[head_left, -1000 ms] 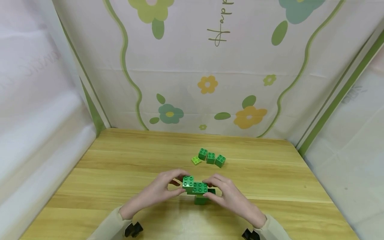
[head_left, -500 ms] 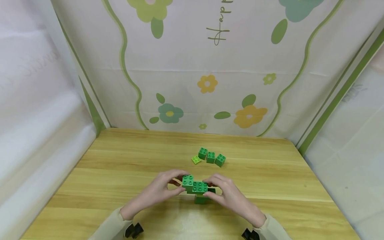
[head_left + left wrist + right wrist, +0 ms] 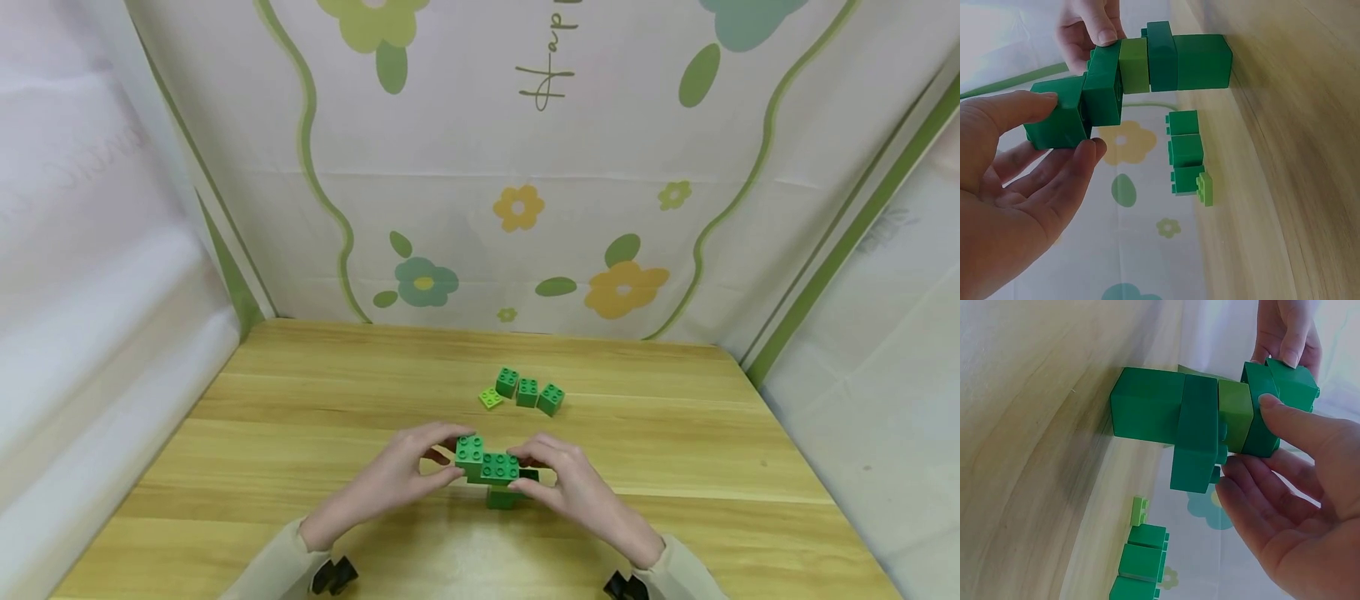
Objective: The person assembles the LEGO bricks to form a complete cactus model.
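Currently, at the lower middle of the head view, holding from both sides a stepped tower of green toy bricks (image 3: 491, 480). With left hand (image 3: 405, 475), partly closed, pinching the square top brick (image 3: 469, 455) between bent thumb and fingers. With right hand (image 3: 564, 479), also partly closed, gripping the long studded brick (image 3: 499, 467) directly below it. Higher in the frame, on the wooden table (image 3: 337, 392), showing three loose green bricks (image 3: 527, 393) and, just beside, at left, one flat lime brick (image 3: 491, 398)
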`<action>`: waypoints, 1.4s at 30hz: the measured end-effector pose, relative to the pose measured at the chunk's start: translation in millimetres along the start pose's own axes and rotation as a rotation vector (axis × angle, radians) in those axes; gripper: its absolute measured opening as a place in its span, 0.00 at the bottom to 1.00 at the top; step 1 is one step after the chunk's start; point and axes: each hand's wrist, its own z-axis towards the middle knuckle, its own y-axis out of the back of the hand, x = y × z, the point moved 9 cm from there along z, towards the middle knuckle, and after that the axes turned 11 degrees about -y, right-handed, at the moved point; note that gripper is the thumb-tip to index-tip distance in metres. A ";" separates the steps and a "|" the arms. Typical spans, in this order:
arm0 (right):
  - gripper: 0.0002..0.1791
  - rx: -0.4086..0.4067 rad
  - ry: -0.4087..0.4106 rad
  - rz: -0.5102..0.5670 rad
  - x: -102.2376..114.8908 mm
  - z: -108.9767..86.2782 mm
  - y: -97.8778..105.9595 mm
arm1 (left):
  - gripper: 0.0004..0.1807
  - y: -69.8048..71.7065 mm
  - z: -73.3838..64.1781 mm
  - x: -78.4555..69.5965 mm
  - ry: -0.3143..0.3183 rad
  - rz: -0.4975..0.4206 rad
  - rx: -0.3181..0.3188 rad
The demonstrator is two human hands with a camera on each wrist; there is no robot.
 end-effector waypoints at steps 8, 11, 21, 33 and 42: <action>0.18 -0.015 0.008 0.008 -0.7 -0.1 0.7 | 0.24 0.3 -1.6 -0.7 -0.016 -0.006 -0.026; 0.18 -0.016 0.008 0.010 -1.0 -0.5 0.8 | 0.24 0.1 -1.8 -1.0 -0.027 -0.011 -0.023; 0.18 -0.006 0.011 0.011 0.4 -1.1 0.8 | 0.26 0.3 -3.0 2.7 0.028 -0.014 -0.006; 0.18 -0.002 0.001 -0.013 1.1 -1.3 1.1 | 0.34 -12.3 -5.3 21.3 0.160 -0.096 0.044; 0.19 0.010 -0.002 0.006 2.6 -0.6 0.3 | 0.31 -32.7 -4.2 33.4 0.206 -0.249 0.030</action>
